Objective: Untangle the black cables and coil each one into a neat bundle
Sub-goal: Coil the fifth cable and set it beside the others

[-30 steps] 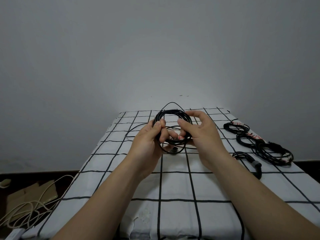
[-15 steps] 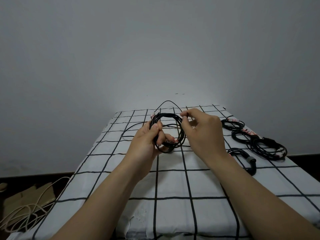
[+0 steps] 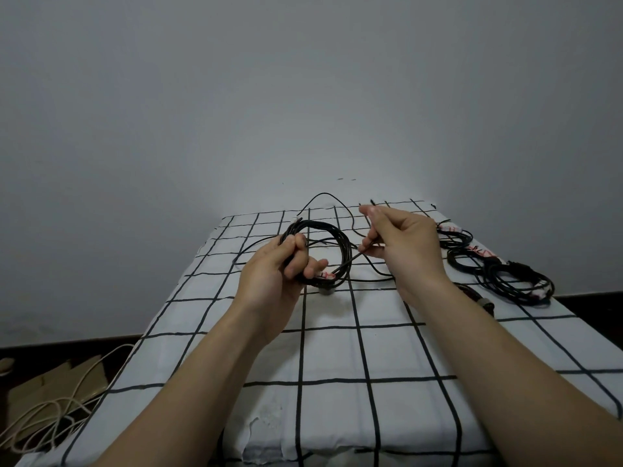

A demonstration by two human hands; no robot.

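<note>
Above the checked table's (image 3: pixel 337 352) far end, the left hand (image 3: pixel 269 274) grips a coiled black cable (image 3: pixel 340 254) while the right hand (image 3: pixel 401 244) pinches its loose strand (image 3: pixel 354 257).

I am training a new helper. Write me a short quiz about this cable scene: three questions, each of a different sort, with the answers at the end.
1. Which hand grips the coil? A. left B. right C. neither
2. True or false: the right hand holds nothing.
3. Fill in: the finished bundles lie on the cloth's ___ side.

Key
1. A: the left hand grips it.
2. False: it pinches a loose strand of the coil.
3. right
</note>
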